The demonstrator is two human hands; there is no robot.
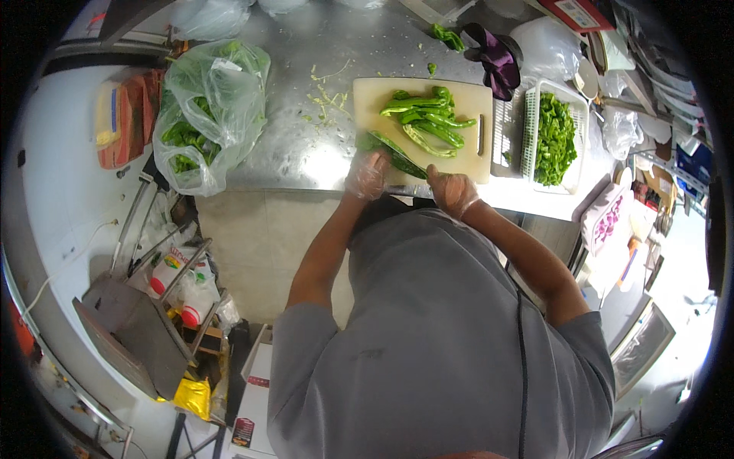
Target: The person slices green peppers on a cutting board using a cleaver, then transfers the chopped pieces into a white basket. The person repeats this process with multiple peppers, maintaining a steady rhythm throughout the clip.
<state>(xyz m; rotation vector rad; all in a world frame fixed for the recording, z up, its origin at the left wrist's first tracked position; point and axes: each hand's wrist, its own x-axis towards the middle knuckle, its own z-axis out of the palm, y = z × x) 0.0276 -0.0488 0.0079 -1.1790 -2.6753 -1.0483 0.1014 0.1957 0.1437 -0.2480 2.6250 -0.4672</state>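
Observation:
Both hands are in clear plastic gloves at the near edge of a pale cutting board (367, 97). My right hand (455, 191) grips a knife (410, 162), its handle hidden in the fist and its blade slanting up and left over the board. The blade looks dark green. Curled at the board's near-left corner, my left hand (367, 174) holds a blurred green pepper (366, 140) beside the blade tip; the fingers hide part of it. Several long green peppers (438, 117) lie heaped just beyond the knife, one of them split with its pale inside showing.
A white plastic basket (580, 126) of cut green peppers (553, 140) stands right of the board. Left on the steel counter (287, 143) sits a clear bag (212, 115) of green peppers. Pepper scraps (330, 100) and a purple cloth item (500, 63) lie beyond. A folding chair (132, 333) stands left.

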